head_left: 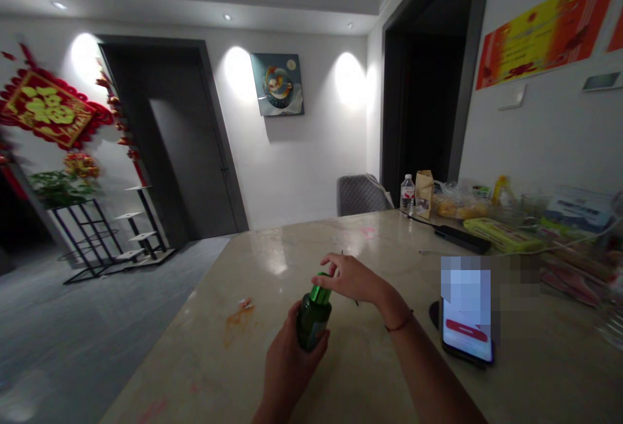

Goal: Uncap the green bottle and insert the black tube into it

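A small dark green glass bottle (pixel 309 325) is tilted a little to the right above the table, its pale label partly covered by fingers. My left hand (pixel 291 360) wraps round the bottle's body from below. At the bottle's top, a shiny bright green cap (pixel 320 292) catches the light. The fingers of my right hand (pixel 351 276) curl over this cap, with thumb and fingertips at its upper edge. Behind my right hand, a thin dark stick-like thing (pixel 357 302) shows in part on the table.
On the marble-look table (pixel 204 352), a small crumpled scrap (pixel 246 303) lies beside an orange stain. A lit phone (pixel 467 333) rests to the right. Farther back stand a water bottle (pixel 407 195), a paper bag (pixel 424 194) and a black power strip (pixel 461 239). A grey chair (pixel 363 195) is behind the table.
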The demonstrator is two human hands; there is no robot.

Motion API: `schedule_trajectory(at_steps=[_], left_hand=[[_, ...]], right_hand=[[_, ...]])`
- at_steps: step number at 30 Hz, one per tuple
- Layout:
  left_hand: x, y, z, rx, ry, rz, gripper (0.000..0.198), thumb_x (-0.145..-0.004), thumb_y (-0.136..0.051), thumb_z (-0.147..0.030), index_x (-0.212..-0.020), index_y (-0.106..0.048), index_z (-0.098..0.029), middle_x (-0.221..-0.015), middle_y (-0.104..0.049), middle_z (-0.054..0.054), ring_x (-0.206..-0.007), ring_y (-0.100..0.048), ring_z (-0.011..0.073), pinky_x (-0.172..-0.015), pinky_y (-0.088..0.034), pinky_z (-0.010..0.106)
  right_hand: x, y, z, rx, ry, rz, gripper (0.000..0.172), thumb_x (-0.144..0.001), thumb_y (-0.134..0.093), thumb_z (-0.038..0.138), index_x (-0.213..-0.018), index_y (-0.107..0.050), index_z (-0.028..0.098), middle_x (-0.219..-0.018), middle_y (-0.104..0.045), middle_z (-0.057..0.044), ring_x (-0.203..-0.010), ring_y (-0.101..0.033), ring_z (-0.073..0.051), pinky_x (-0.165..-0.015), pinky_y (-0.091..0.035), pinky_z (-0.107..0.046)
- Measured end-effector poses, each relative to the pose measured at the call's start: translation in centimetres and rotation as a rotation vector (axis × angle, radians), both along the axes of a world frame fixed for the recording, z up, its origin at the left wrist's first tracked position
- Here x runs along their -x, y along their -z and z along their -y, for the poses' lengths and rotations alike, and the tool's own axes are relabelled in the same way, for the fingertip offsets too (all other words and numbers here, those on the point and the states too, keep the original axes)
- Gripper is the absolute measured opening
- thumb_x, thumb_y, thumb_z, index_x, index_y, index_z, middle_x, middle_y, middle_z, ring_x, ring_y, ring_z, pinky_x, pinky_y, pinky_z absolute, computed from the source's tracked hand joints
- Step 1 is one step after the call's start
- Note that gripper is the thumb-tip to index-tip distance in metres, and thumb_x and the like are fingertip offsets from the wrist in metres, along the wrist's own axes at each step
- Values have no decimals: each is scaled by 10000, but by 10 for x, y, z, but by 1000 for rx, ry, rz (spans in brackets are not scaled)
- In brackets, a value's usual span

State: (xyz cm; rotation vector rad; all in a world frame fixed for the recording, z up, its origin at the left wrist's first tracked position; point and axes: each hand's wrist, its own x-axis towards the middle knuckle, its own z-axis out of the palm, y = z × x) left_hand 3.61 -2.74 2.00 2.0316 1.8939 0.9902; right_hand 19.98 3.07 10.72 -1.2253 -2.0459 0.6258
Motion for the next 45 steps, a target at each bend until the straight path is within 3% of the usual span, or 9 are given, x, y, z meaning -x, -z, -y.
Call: schedule_trajectory(at_steps=[6, 9, 13, 21, 31, 45], left_hand=[[0, 0, 1, 5, 12, -8, 555, -702, -547, -407, -1189, -344, -235, -992, -649, 54, -866, -634, 217, -702, -446, 283], [1, 0, 0, 8, 13, -4, 560, -703, -545, -408, -1194, -339, -233, -1000, -647, 57, -887, -630, 220, -712, -445, 286], [0, -1, 1, 12, 15, -3, 563, -703, -547, -406, -1194, -338, -228, -1002, -646, 62, -888, -628, 224, -715, -447, 292], [1, 2, 1, -7, 13, 8, 557, -709, -546, -388, -1197, -339, -220, -992, -647, 61, -900, -625, 218, -720, -448, 288], [1, 4, 2, -14, 13, 5, 563, -711, -544, -399, -1204, -337, -221, -984, -645, 62, -890, -623, 220, -722, -449, 296], [0, 1, 3, 40, 15, 17, 577, -697, -568, -400, -1206, -349, -238, -983, -642, 48, -900, -620, 220, -742, -443, 296]], right_hand=[[-3, -2, 1, -5, -98, -41, 410, -654, -674, 290, -1033, -571, 172, -867, -608, -35, -668, -539, -103, -605, -412, -208], [-4, -3, 2, 21, -88, -33, 461, -673, -657, 370, -1076, -541, 178, -933, -604, -49, -672, -546, -104, -602, -410, -213], [-3, -5, 3, 30, 32, 50, 435, -749, -525, 527, -980, -575, 162, -749, -612, -38, -626, -542, -122, -570, -378, -226], [-3, -2, 2, 20, 27, 73, 398, -752, -510, 541, -881, -598, 174, -709, -620, -31, -607, -544, -124, -550, -352, -216], [-3, -10, 8, 17, 41, 128, 583, -826, -256, 626, -727, -592, 160, -665, -577, -36, -622, -507, -127, -593, -335, -228], [-5, -6, 4, 32, -1, 81, 393, -765, -513, 517, -787, -640, 146, -706, -623, -49, -614, -536, -124, -562, -366, -222]])
